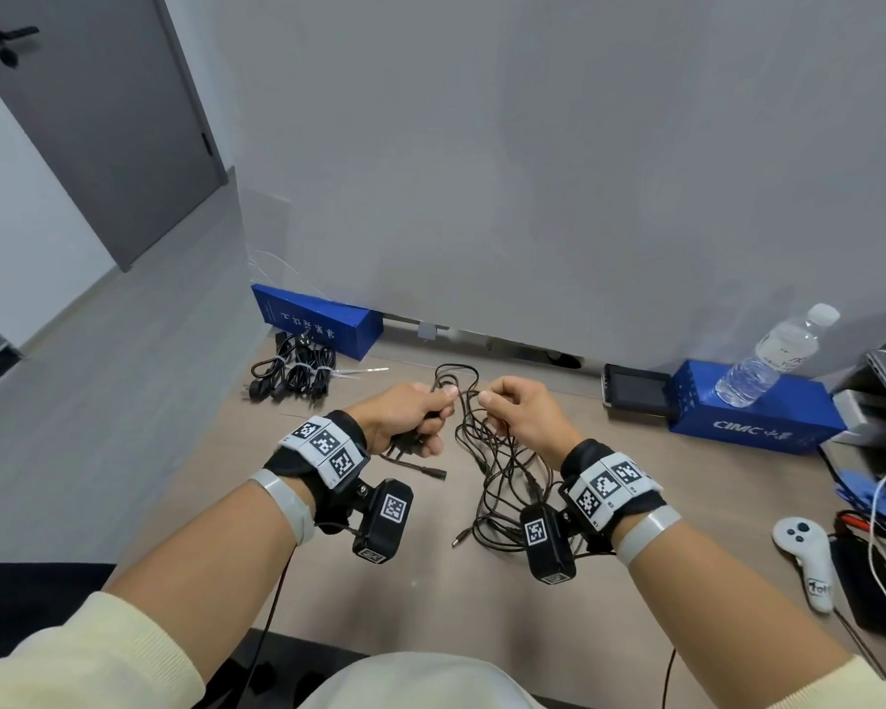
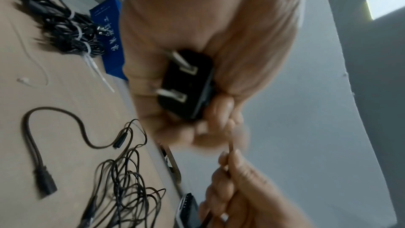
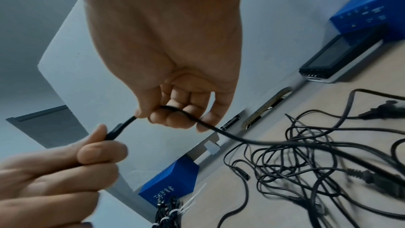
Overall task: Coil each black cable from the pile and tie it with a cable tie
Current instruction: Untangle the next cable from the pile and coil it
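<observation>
The left hand is clenched around a black plug adapter with two metal prongs, and its thumb and forefinger pinch the thin black cable where it leaves the adapter. The right hand pinches the same cable just beside the left, its other fingers curled loosely under it. From there the cable drops into the loose pile on the bench, directly below the right hand.

The main risk is the pile itself. The strands cross and loop over one another, so drawing this cable out to coil it could drag neighbouring cables along or pull a knot tight. The adapter fills the left palm, which probably leaves little room to gather loops, and a loop could slip off.

The finished bundles lie beyond the pile to the left, against a blue box, with what look like spare cable ties beside them. How many ties remain is hard to tell. Both wrist views are blurred, and which strand in the pile belongs to the held cable cannot be traced.
</observation>
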Tool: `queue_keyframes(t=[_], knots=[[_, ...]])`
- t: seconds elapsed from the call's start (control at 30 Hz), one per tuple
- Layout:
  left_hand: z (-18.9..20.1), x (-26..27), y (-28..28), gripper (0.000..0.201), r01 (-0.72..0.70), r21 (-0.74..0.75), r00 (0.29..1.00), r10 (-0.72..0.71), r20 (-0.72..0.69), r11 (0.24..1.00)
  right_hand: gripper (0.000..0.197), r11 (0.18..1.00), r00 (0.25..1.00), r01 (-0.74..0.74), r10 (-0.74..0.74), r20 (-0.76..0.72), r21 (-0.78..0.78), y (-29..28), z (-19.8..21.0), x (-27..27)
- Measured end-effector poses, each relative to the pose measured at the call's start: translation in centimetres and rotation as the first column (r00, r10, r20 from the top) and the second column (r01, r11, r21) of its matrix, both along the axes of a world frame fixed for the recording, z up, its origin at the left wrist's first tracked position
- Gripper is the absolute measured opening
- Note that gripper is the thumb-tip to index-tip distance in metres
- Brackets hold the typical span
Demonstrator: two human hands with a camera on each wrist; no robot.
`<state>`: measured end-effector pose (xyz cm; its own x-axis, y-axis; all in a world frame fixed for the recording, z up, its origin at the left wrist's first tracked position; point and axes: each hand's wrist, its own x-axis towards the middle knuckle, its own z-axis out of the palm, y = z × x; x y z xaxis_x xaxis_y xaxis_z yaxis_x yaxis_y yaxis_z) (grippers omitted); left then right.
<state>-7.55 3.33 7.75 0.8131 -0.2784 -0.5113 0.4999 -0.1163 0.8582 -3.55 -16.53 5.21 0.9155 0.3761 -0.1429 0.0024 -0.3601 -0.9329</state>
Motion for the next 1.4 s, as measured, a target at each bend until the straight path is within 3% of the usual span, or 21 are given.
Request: queue_keyframes(t=[0.2,0.43,0.57,0.77,0.83,0.93,1.13,1.23,1.33,1.4], knots=[[0.2,0.5,1.5,0.036,-0.242,-0.114,0.969,0.246,0.022,0.963,0.023,0.99,1.0,0.023,-0.023,0.005,-0.139,-2.2,-2.2,0.4],[-0.6,0.3,-0.8,0.042,-0.279,-0.051,0.958,0.282,0.047,0.959,0.024,0.972,0.988,-0.073,0.102,0.12,-0.224,1.3,0.3,-1.0],[-0.8,0.7,-1.8,0.031,-0.309,-0.022,0.946,0.31,0.096,0.951,0.023,0.949,0.973,-0.166,0.202,0.111,-0.269,2.8,1.2,-1.5],[-0.9,1.8,-1.0,0.038,-0.507,-0.03,0.846,0.504,0.177,0.861,0.027,0.936,0.964,-0.21,0.247,0.102,-0.284,2.5,1.0,-1.7],[-0.3,2.1,0.0,0.039,-0.549,-0.176,0.814,0.571,0.111,0.817,0.029,0.929,0.968,-0.234,0.251,0.025,-0.286,1.4,-0.1,-1.8],[0.5,2.4,0.8,0.038,-0.599,-0.441,0.768,0.635,-0.082,0.668,0.029,0.948,0.973,-0.229,0.223,-0.05,-0.223,-0.6,-1.5,-1.5],[-0.4,3.6,0.9,0.036,-0.724,-0.401,0.646,0.755,-0.112,0.561,0.021,0.948,0.962,-0.271,0.26,-0.081,-0.17,-2.0,-1.6,-1.1],[-1.0,3.8,1.0,0.031,-0.733,-0.202,0.65,0.756,0.074,0.65,0.017,0.955,0.966,-0.258,0.252,-0.063,-0.147,-1.8,-1.0,-0.8],[-1.4,3.4,0.9,0.031,-0.579,0.064,0.795,0.545,0.267,0.813,0.017,0.952,0.967,-0.253,0.255,-0.008,-0.175,-1.3,0.3,-0.4],[-1.4,3.0,0.6,0.037,-0.385,0.173,0.901,0.329,0.284,0.907,0.018,0.958,0.972,-0.221,0.232,0.043,-0.184,-0.9,1.3,-0.1]])
